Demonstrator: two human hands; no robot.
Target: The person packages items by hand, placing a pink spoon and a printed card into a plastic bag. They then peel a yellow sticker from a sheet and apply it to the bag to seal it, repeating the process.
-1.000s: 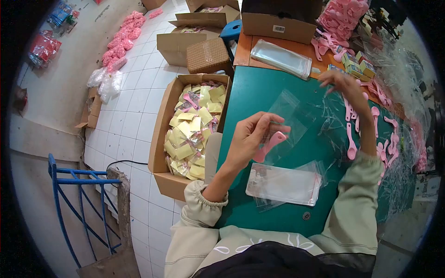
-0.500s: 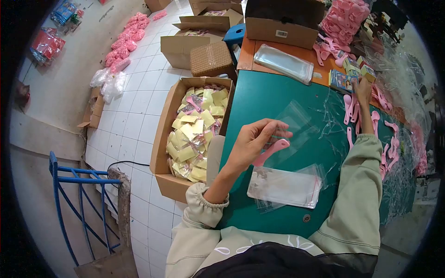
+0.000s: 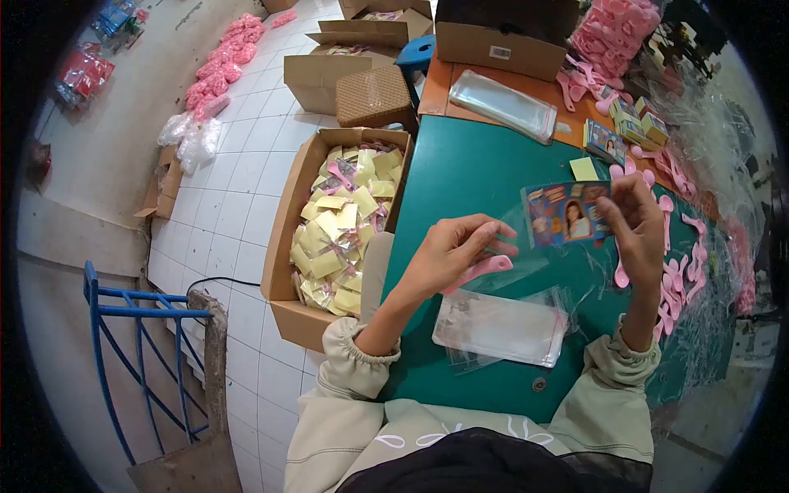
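My left hand (image 3: 452,255) is closed around a pink spoon (image 3: 491,267), whose holed end sticks out past the fingers. A clear plastic bag (image 3: 526,267) spreads out from the same fingers and is hard to see against the green table. Between the thumb and fingers of my right hand (image 3: 641,230) is a printed picture card (image 3: 567,217), overlapping the bag in this view. A pile of clear bags (image 3: 501,327) lies on the table below my hands. Loose pink spoons (image 3: 697,251) are scattered to the right of my right hand.
A stack of cards (image 3: 605,141) and a yellow card (image 3: 583,169) lie beyond my right hand. More clear bags (image 3: 505,105) rest at the table's far end before a cardboard box (image 3: 501,62). On the left, an open carton (image 3: 288,308) holds many packed bags. A blue metal frame (image 3: 152,311) stands farther left.
My right hand has come back from the card stack toward my left hand, bringing a picture card. A yellow card now shows beside the stack. My left hand keeps the spoon and bag.
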